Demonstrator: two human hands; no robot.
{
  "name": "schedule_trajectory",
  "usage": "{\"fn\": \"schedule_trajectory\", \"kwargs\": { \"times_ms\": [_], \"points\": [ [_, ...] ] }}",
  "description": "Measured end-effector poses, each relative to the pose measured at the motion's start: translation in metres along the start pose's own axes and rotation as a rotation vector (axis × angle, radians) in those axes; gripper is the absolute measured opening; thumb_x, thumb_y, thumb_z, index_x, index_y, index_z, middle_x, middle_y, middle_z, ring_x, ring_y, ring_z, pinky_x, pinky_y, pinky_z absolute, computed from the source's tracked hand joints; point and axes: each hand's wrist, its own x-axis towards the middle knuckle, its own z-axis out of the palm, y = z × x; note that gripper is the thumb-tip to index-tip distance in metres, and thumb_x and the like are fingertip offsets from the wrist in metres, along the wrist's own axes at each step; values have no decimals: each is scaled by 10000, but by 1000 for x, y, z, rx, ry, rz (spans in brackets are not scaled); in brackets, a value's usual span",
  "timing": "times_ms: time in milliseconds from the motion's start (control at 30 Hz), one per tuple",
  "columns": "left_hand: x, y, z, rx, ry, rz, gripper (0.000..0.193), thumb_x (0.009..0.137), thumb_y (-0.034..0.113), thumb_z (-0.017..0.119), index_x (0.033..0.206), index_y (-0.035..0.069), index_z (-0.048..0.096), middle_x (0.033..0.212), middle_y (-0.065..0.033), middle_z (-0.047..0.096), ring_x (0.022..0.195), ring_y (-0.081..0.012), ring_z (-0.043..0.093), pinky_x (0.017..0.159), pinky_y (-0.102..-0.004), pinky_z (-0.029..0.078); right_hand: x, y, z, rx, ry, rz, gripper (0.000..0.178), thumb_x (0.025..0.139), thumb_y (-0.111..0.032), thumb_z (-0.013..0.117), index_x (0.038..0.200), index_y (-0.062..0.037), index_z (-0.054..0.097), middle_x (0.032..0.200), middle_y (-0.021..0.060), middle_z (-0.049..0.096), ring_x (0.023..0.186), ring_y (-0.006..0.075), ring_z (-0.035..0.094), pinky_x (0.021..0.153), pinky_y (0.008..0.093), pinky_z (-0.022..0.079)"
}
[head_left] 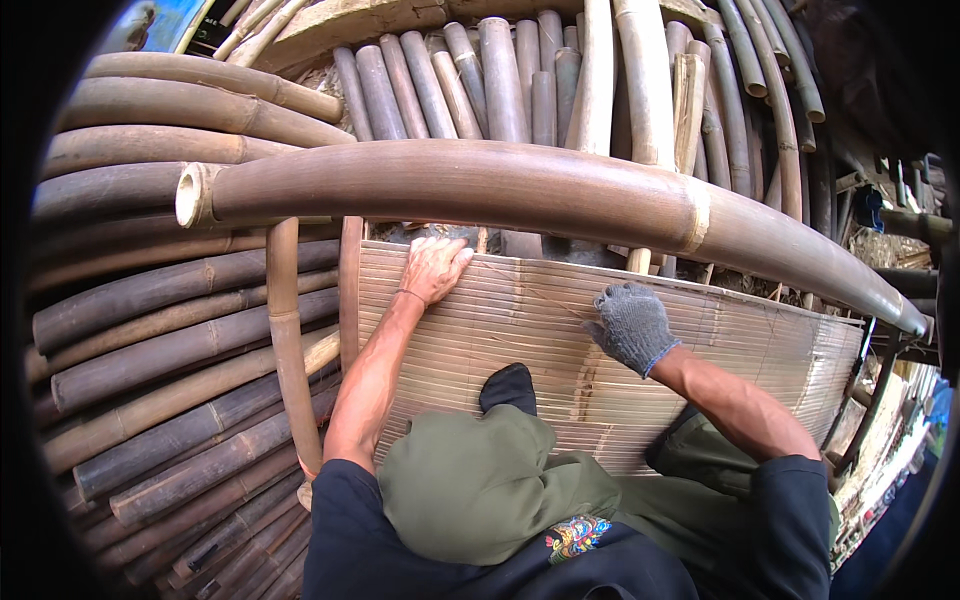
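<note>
A panel of narrow split-bamboo slats (540, 340) spreads beneath me, its far edge close to a thick brown bamboo pole. My bare left hand (433, 270) grips that far edge near the panel's left corner, fingers bent over it. Over the panel, right of centre, my right hand (632, 322) wears a grey knitted glove with a blue cuff. Its fingers are curled into a fist, and whatever they hold is hidden. A thin line, possibly wire, runs on the slats just left of the glove. One dark-covered foot (508, 388) rests on the panel.
The thick bamboo pole (450, 185) crosses from left to right beyond my hands. Thinner upright poles (285, 330) stand at the panel's left side. Stacked bamboo poles (180, 290) fill the left, and more cut lengths (500, 85) lie at the back.
</note>
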Motion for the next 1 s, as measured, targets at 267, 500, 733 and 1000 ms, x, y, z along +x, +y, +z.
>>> {"fn": "schedule_trajectory", "kwargs": {
  "times_ms": [267, 500, 733, 1000],
  "points": [
    [-12, 11, -14, 141, -154, 94, 773, 778, 526, 666, 1342, 33, 475, 1360, -186, 491, 1320, -349, 412, 1160, -554, 183, -36, -15, 67, -71, 232, 237, 271, 839, -341, 688, 822, -75, 640, 761, 138, 587, 802, 324, 589, 713, 445, 456],
    [3, 31, -3, 163, -165, 27, 1051, 674, 836, 595, 1183, -83, 550, 1230, -237, 546, 1229, -361, 467, 1143, -542, 216, -34, -39, 47, 688, 149, 339, 192, 922, -223, 615, 826, -58, 601, 681, 106, 584, 637, 268, 599, 570, 365, 469],
    [2, 5, -1, 29, 8, -134, 512, 920, 507, 481, 836, 55, 705, 784, -171, 694, 823, -343, 660, 883, -472, 439, -35, 2, -93, 1025, -289, 779, 260, 923, -265, 623, 934, -10, 671, 668, 53, 571, 529, 136, 532, 466, 316, 462],
    [28, 13, 15, 41, -127, -308, 344, 856, 300, 457, 899, 73, 712, 837, -226, 704, 838, -385, 687, 837, -496, 481, -50, 150, 20, 196, 317, 661, 336, 946, -343, 600, 885, -31, 707, 730, 161, 690, 655, 311, 669, 645, 394, 538]
  ]
}}
